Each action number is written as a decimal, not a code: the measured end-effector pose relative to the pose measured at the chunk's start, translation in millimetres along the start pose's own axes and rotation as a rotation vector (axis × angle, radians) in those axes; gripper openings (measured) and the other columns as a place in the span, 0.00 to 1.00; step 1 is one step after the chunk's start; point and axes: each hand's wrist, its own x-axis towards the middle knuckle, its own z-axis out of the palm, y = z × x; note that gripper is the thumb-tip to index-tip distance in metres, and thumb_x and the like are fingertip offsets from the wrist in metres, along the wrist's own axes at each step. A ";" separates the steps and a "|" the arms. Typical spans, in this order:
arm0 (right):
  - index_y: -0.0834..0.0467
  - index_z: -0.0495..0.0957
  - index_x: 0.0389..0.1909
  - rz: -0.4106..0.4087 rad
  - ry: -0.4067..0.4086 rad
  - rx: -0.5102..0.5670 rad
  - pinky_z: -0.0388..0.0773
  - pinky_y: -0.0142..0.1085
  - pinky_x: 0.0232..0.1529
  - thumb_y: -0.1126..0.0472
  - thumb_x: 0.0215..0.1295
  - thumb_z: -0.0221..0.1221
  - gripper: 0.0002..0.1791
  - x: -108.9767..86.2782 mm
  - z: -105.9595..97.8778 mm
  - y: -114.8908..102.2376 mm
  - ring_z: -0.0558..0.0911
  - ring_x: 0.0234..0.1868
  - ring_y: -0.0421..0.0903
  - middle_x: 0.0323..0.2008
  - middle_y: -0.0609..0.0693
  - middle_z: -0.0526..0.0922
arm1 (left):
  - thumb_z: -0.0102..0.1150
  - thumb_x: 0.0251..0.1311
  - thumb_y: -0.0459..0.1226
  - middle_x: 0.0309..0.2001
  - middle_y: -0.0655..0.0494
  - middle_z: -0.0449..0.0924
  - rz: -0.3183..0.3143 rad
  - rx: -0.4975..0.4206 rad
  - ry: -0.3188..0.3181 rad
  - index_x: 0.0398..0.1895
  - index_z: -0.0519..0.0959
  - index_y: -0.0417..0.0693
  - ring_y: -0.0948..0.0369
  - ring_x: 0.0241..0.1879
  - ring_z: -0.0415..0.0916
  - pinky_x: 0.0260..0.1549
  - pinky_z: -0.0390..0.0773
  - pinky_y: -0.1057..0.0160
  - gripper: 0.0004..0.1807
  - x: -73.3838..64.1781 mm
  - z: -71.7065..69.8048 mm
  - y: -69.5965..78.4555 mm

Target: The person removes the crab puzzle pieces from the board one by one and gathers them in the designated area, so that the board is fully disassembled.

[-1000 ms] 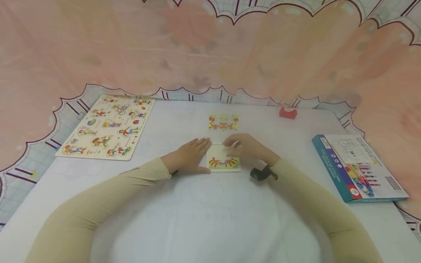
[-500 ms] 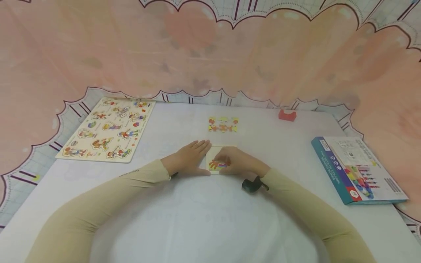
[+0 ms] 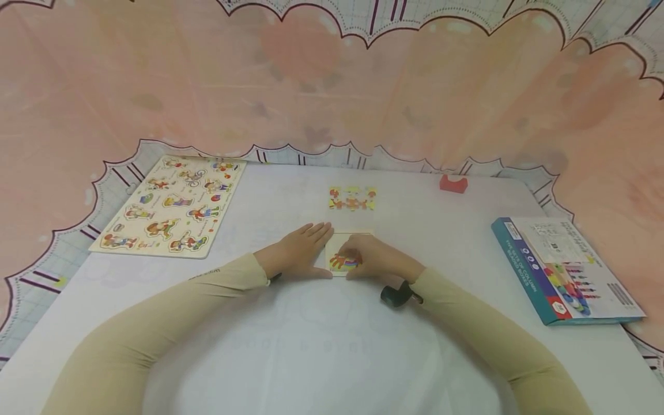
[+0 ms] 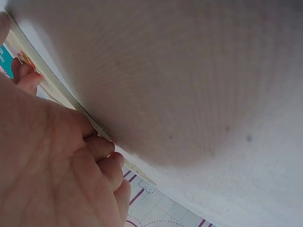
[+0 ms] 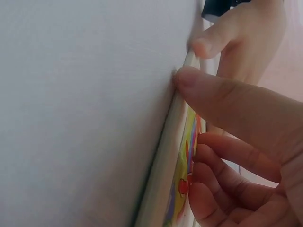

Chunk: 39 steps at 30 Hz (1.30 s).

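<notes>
One small, square, cream puzzle tray with a raised rim [image 3: 340, 238] lies flat at the middle of the white worktop [image 3: 290, 346]. Its six-o'clock half carries a glossy picture [image 3: 341, 263] of red-orange leg shapes and rainbow stripes on yellow; the visible far part is plain cream. From nine o'clock the left hand [image 3: 298, 251] touches its edge, fingers extended, thumb spread, grip holding nothing. From three the right hand [image 3: 377, 256] curls its fingertips onto the picture, thumb at the six-o'clock edge; whether this grip holds a piece, I cannot tell.
</notes>
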 end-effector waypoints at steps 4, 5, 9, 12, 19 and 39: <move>0.62 0.80 0.46 -0.002 0.016 0.018 0.72 0.27 0.36 0.59 0.48 0.71 0.23 -1.3 0.8 0.0 0.73 0.34 0.41 0.37 0.51 0.81 | 0.43 0.58 0.68 0.75 0.42 0.41 -0.003 0.000 -0.002 0.73 0.43 0.37 0.49 0.75 0.41 0.73 0.45 0.52 0.54 -0.7 -0.7 0.4; 0.61 0.80 0.46 0.001 0.020 0.020 0.72 0.27 0.37 0.59 0.48 0.71 0.23 -1.7 0.7 0.0 0.73 0.34 0.41 0.38 0.51 0.81 | 0.43 0.58 0.67 0.75 0.42 0.41 -0.003 0.001 -0.002 0.73 0.43 0.37 0.49 0.75 0.41 0.73 0.45 0.52 0.54 -1.0 -0.9 0.4; 0.61 0.80 0.46 0.010 0.033 0.035 0.71 0.28 0.36 0.59 0.47 0.71 0.23 -2.4 0.5 -0.4 0.73 0.34 0.41 0.37 0.50 0.80 | 0.42 0.59 0.67 0.75 0.42 0.41 -0.003 0.003 -0.005 0.73 0.43 0.37 0.50 0.75 0.41 0.73 0.45 0.53 0.54 -1.2 -1.0 0.3; 0.61 0.79 0.47 0.006 0.041 0.045 0.72 0.28 0.36 0.59 0.46 0.72 0.25 -2.4 0.4 -0.1 0.73 0.34 0.41 0.36 0.51 0.80 | 0.42 0.59 0.67 0.75 0.41 0.42 0.001 0.004 0.002 0.73 0.44 0.36 0.49 0.75 0.41 0.73 0.46 0.52 0.54 -1.0 -1.4 0.2; 0.61 0.78 0.48 -0.002 0.045 0.065 0.72 0.28 0.36 0.60 0.46 0.72 0.26 -1.3 0.8 1.1 0.73 0.34 0.41 0.37 0.51 0.80 | 0.42 0.59 0.67 0.75 0.41 0.42 0.007 0.014 0.013 0.73 0.44 0.35 0.49 0.74 0.42 0.73 0.46 0.52 0.54 -1.2 -2.2 0.3; 0.59 0.77 0.48 0.016 0.041 0.136 0.78 0.28 0.38 0.64 0.48 0.70 0.24 1.3 1.5 4.6 0.79 0.36 0.42 0.39 0.52 0.83 | 0.42 0.59 0.67 0.74 0.40 0.43 0.020 0.013 0.020 0.73 0.45 0.34 0.48 0.74 0.43 0.73 0.47 0.51 0.54 -3.4 -3.7 1.5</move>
